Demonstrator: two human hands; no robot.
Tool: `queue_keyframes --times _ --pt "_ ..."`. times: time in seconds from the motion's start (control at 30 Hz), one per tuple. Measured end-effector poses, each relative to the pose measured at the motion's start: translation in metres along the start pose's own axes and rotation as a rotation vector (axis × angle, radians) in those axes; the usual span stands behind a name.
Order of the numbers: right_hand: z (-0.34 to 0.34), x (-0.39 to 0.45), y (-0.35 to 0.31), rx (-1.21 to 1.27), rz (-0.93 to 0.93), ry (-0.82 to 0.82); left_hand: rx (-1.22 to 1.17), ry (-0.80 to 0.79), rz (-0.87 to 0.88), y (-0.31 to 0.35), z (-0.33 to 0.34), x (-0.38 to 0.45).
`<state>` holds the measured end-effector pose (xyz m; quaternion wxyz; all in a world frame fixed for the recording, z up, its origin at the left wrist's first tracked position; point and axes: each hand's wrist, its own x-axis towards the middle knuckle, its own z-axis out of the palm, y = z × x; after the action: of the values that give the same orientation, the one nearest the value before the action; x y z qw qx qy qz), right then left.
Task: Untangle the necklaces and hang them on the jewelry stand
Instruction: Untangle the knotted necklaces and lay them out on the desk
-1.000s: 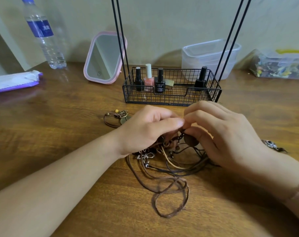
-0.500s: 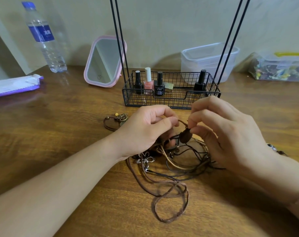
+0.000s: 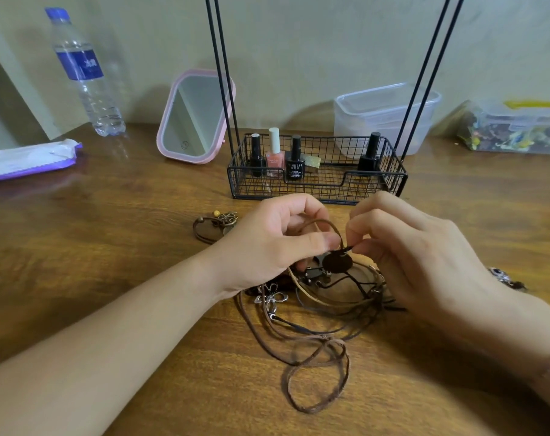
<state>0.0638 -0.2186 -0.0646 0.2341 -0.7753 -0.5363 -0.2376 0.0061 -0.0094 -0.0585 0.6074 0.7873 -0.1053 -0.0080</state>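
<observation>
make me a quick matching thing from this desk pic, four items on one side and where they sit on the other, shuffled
Things:
1. water bottle
2. pink mirror
3. dark round pendant
4. pink nail polish

Places:
A. inside the black wire basket
B. far left, standing by the wall
C. between the left hand and right hand, above the tangled cords
D. just left of the basket, leaning back

Pairs: 1-B, 2-D, 3-C, 4-A

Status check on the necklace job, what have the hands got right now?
Left hand pinches brown cord. Right hand pinches cord at dark round pendant. Necklaces still knotted on table; none seen on jewelry stand.
</observation>
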Motion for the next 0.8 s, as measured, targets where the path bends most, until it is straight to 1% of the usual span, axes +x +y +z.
queue_keyframes --times 0.27,0.43,0.6,0.7,0.8 --pt "0.0011 0.001 0.0053 0.016 -0.029 -0.027 0.086 0.01 -0.011 -0.0019 0.0002 -0.0001" --pt "0.0017 0.0005 0.0056 0.019 -0.033 -0.034 0.329 0.039 0.049 -0.0019 0.0026 -0.0012" --pt "0.0034 0.0009 0.0054 0.01 -0.051 -0.038 0.341 0.019 0.07 -0.0015 0.0009 -0.0017" --pt "0.0046 0.001 0.0038 0.014 -0.068 -0.026 0.372 0.052 0.11 -0.0029 0.0002 -0.0012" --pt "0.0055 0.0027 0.001 -0.02 -0.08 0.006 0.329 0.081 0.144 -0.0022 -0.0001 -0.0009"
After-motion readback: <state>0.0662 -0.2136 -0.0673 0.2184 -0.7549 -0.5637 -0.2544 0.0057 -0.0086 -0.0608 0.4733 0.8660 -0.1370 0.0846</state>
